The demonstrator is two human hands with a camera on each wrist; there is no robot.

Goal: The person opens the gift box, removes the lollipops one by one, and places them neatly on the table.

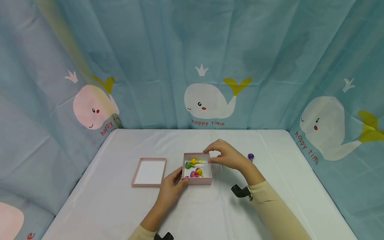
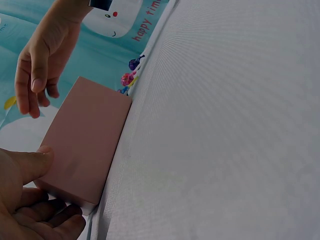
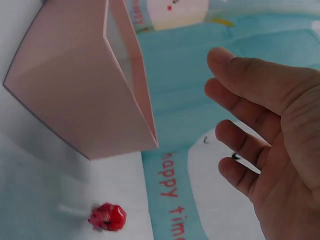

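Note:
A pink open-topped box (image 1: 196,181) with a white inside stands on the table. In it lie several wrapped lollipops, among them a green one (image 1: 187,165), a yellow one (image 1: 193,161) and a pink one (image 1: 193,174). My left hand (image 1: 170,188) grips the box's near left corner; the left wrist view has its thumb on the pink wall (image 2: 85,140) and its fingers bent about the corner. My right hand (image 1: 226,155) hovers by the box's right side, holding nothing, its fingers loosely bent in the right wrist view. A red lollipop (image 3: 107,217) lies beside the box.
Left of the box lies a shallow pink-rimmed lid (image 1: 147,185), white side up. A purple lollipop (image 1: 250,156) rests farther right on the white-covered table (image 1: 210,213). Behind and at both sides hangs a blue curtain (image 1: 156,100) with whale prints.

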